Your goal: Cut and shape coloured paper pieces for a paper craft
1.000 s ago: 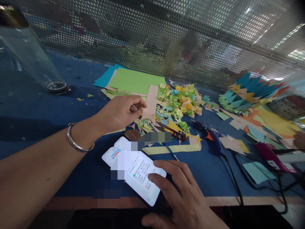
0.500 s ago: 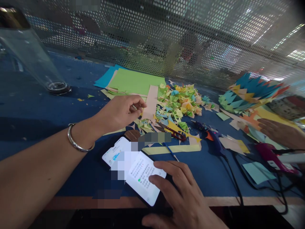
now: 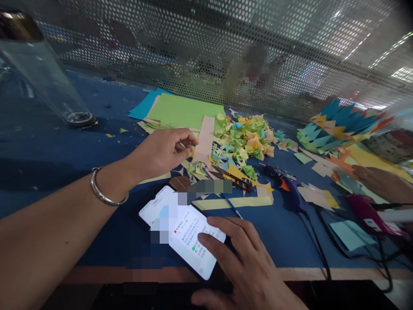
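A smartphone [image 3: 201, 262] with a lit screen lies tilted near the table's front edge, with text on it and parts blurred out. My right hand [image 3: 248, 258] is over its lower right side, fingers spread, with the index or middle fingertip at the screen. My left hand [image 3: 164, 148] hovers above the phone's far end, fingers loosely curled and the thumb a little apart, nothing visible in it. Just right of those fingertips is a pale pink paper strip [image 3: 204, 137]. A silver bangle circles my left wrist.
Behind lie green paper sheets [image 3: 187, 107] and a heap of folded paper pieces [image 3: 250, 133]. Dark red-handled scissors [image 3: 240, 181], a blue glue gun [image 3: 292, 189] with its cord, and a paper crown [image 3: 338, 127] are rightward. Another person's hand [image 3: 377, 181] is far right. A glass bottle [image 3: 48, 77] stands left.
The text on the phone screen has shifted downward, and a red mark now shows above it. My right fingertips have moved slightly left. My left hand has barely moved.
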